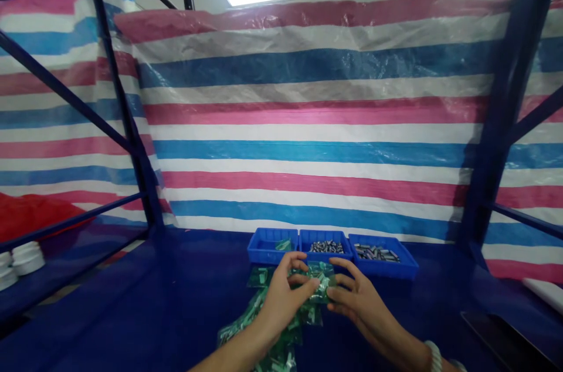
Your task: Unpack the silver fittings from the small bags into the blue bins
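Note:
Between my two hands is a small clear greenish plastic bag (321,281) with small pale pieces inside. My left hand (288,287) pinches its left edge between thumb and fingers. On the opposite edge, my right hand (352,291) grips with thumb and fingertips. Beneath and left of my left hand lies a pile of similar filled bags (241,319), partly hidden by my forearm. Just beyond my hands stand a blue bin with a green bag in it (264,237), a blue bin of small metal pieces (326,247) and a blue bin of longer metal pieces (377,253).
The dark blue tabletop (132,301) reaches back to a striped plastic sheet (316,149). Blue metal posts (497,125) rise on both sides. A dark flat phone-like object (505,340) lies at right. White round containers (27,257) sit at far left.

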`<state>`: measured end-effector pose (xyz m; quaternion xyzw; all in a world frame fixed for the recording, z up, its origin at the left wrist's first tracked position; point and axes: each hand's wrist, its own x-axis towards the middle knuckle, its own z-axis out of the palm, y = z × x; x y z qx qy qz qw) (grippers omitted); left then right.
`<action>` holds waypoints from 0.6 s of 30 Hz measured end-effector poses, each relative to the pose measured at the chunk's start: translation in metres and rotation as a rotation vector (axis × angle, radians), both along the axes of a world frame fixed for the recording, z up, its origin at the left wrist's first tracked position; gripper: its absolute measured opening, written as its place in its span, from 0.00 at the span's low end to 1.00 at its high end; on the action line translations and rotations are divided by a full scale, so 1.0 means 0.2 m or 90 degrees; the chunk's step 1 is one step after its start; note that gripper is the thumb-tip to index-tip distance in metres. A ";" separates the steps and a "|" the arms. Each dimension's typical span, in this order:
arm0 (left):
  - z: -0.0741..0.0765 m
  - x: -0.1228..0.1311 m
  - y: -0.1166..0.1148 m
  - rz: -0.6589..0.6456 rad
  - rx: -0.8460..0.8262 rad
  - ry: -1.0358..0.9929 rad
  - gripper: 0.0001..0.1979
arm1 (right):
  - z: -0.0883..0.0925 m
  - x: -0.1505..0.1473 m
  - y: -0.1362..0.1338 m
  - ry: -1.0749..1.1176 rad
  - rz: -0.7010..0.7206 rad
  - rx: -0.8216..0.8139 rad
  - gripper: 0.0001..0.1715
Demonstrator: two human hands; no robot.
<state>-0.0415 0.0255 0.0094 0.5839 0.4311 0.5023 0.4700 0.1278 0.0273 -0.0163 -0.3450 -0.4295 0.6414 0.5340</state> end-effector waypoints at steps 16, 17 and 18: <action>0.02 -0.09 0.01 -0.046 0.509 0.347 0.07 | 0.04 0.09 0.01 -0.413 -0.187 0.571 0.06; 0.02 -0.10 0.01 -0.061 0.601 0.405 0.09 | 0.04 0.10 0.00 -0.465 -0.224 0.667 0.10; 0.02 -0.12 0.02 -0.066 0.682 0.440 0.11 | 0.05 0.11 -0.01 -0.509 -0.252 0.748 0.13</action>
